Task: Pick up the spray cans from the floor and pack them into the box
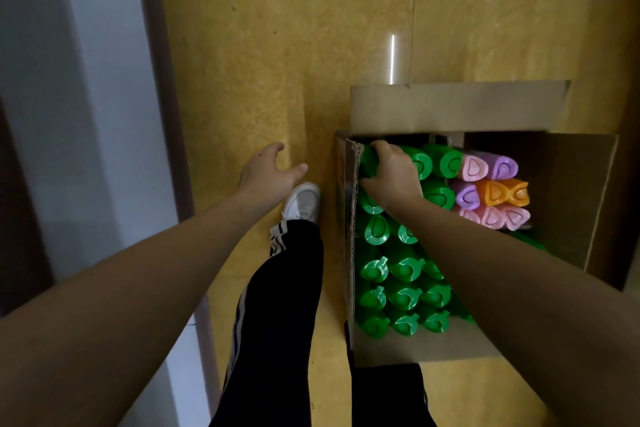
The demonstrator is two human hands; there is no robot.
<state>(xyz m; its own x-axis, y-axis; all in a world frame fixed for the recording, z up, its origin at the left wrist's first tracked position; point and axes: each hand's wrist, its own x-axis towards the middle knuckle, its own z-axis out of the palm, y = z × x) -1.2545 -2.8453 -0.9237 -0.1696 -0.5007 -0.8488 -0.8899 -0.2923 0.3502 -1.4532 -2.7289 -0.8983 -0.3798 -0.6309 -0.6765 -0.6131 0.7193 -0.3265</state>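
Observation:
An open cardboard box (575, 191) stands on the yellow floor at the right. It holds several upright spray cans: green-capped ones (405, 267) fill its left side, pink, purple and orange caps (491, 191) sit at the far right. My right hand (391, 177) reaches into the box's far left corner, its fingers curled round a green spray can (369, 159) beside the box wall. My left hand (266, 172) hovers over the floor left of the box, fingers spread, holding nothing.
My leg in black trousers (287, 288) and a white shoe (303, 201) stand just left of the box. A grey-white wall or door panel (86, 114) with a brown frame (166, 97) runs along the left. The box's far flap (457, 107) stands up.

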